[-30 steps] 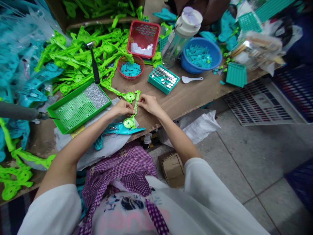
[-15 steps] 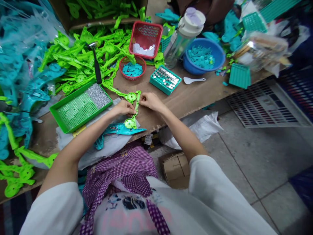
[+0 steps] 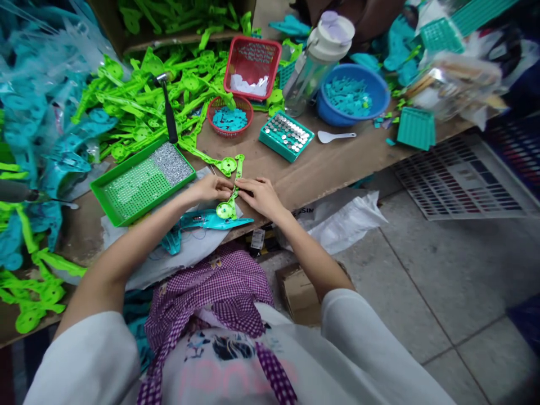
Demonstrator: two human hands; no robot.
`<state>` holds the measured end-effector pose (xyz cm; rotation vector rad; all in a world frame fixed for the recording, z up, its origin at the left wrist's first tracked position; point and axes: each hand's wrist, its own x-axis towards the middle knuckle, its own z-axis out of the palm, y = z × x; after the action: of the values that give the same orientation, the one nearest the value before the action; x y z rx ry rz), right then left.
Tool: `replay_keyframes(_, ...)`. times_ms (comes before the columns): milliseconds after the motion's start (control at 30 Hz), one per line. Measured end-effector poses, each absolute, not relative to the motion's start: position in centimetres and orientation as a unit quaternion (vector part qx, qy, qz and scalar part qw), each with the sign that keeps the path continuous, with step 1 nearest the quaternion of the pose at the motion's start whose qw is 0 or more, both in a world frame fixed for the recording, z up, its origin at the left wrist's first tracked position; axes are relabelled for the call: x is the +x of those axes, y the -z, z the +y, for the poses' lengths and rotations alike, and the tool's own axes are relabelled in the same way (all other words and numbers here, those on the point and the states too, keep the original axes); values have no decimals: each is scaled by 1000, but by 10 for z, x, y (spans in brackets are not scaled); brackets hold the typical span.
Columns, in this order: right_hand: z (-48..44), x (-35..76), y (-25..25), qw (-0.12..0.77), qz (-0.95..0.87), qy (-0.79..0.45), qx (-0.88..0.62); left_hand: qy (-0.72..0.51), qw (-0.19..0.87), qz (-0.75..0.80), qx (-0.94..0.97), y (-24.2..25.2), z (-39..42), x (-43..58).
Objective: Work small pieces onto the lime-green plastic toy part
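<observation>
A bright green, long plastic part [image 3: 239, 166] with a round disc at its near end lies in front of me, at the table's front edge. From its left side, my left hand [image 3: 214, 188] grips the middle with fingers closed. My right hand [image 3: 260, 194] pinches the same stretch from the right, its fingertips close to the left ones. Whatever small piece may be under the fingertips is hidden. Another green part [image 3: 228, 165] reaches in from the pile, its disc beside the upper end. Below the hands lies a blue plastic piece [image 3: 206, 219] with thin wires.
To the left are a green tray [image 3: 107, 198] of small metal pieces and a black-handled hammer [image 3: 169, 112] on piled green parts. Beyond stand red baskets [image 3: 253, 56], a teal box [image 3: 278, 147] with silvery discs, a bottle [image 3: 310, 67], a white spoon [image 3: 337, 136] and a blue bowl [image 3: 377, 104].
My right hand has come down from the upper end of the green part to its middle, close to my left hand. The left hand stays on the part.
</observation>
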<state>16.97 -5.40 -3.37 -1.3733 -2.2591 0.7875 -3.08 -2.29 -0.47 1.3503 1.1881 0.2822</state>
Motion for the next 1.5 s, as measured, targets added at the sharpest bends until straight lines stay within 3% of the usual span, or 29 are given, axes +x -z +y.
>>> replay_keyframes(200, -48, 169, 28, 188, -796, -292, -496, -87, 345, 545, 759, -9, -52, -35)
replay_keyframes(533, -50, 161, 26, 188, -788, -287, -511, 48, 184, 549, 814, -19, -100, -15)
replay_keyframes(767, -47, 163, 13, 149, -784, -272, -538, 74, 160, 541, 822, -20, -102, -19)
replay_keyframes(1100, 12, 143, 6, 0, -819, -295, -492, 47, 177, 537, 823, -2, -103, -24)
replay_keyframes(1367, 3, 172, 19, 113, -810, -397, -416, 43, 186, 532, 825, -1, -104, -27)
replay_keyframes(1500, -6, 171, 25, 144, -805, -366, -444, 17, 206, 531, 822, 0, -104, -30)
